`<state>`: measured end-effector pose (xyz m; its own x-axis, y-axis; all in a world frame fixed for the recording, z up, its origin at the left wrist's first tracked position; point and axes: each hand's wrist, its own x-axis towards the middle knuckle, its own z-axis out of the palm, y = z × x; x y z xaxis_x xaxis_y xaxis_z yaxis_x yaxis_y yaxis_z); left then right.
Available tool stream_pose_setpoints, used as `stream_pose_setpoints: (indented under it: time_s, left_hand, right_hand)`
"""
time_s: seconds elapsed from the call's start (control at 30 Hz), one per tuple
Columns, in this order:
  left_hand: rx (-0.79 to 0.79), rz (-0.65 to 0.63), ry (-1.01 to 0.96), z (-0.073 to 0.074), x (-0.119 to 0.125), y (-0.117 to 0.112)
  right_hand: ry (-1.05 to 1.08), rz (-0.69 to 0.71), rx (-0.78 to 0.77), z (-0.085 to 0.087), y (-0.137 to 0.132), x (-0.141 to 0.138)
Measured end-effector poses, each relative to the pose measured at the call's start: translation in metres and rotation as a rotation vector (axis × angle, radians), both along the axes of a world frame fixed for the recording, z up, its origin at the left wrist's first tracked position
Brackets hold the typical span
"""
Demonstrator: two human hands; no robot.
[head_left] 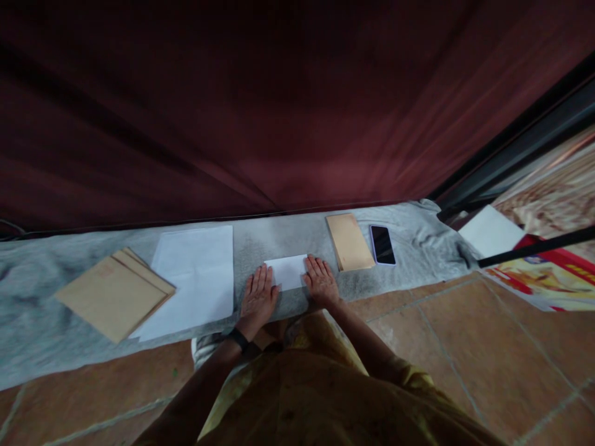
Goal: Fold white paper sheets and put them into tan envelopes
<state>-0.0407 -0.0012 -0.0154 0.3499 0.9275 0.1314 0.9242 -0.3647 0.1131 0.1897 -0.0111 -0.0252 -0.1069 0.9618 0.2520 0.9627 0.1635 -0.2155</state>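
A small white sheet of paper (289, 272), perhaps folded, lies on the grey cloth in front of me. My left hand (259, 293) rests flat over its left edge, fingers stretched forward. On the opposite edge my right hand (321, 280) lies flat too, fingertips touching the paper. Left of my left hand is a stack of larger white sheets (199, 272). Brown envelopes (114, 294) overlap that stack's left side. Beyond my right hand sits another small pile of brown envelopes (349, 241).
The grey cloth (260, 238) covers a long, narrow surface. A phone (383, 245) lies right of the envelopes. Behind the surface hangs a dark red curtain (297, 136). At right are a dark metal bar (534, 248) and a colourful printed box (553, 279); the floor (446, 334) is tiled.
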Motion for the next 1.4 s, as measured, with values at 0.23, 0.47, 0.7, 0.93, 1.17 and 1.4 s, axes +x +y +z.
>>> stream_pose_setpoints:
  time_s: [0.23, 0.47, 0.7, 0.93, 1.17, 1.4]
  left_hand:
    - [0.020, -0.004, -0.008, -0.002, 0.000, 0.000]
    - [0.041, -0.006, -0.013, -0.004, 0.000, 0.000]
    - [0.002, -0.003, 0.006, -0.001, 0.000, 0.000]
    - [0.015, -0.006, 0.006, -0.001, 0.000, 0.000]
    - [0.009, -0.025, -0.007, 0.000, -0.003, 0.000]
    - [0.002, -0.014, -0.020, 0.004, -0.004, -0.003]
  right_hand:
    - [0.018, -0.001, -0.031, 0.008, 0.003, 0.001]
    - [0.042, 0.102, -0.024, 0.013, -0.003, -0.018]
    - [0.010, 0.022, -0.026, 0.004, -0.010, -0.007]
    - [0.004, -0.017, -0.030, 0.002, -0.011, 0.001]
    - [0.013, -0.035, -0.055, 0.005, -0.012, 0.003]
    - [0.019, -0.053, -0.063, 0.006, -0.014, 0.008]
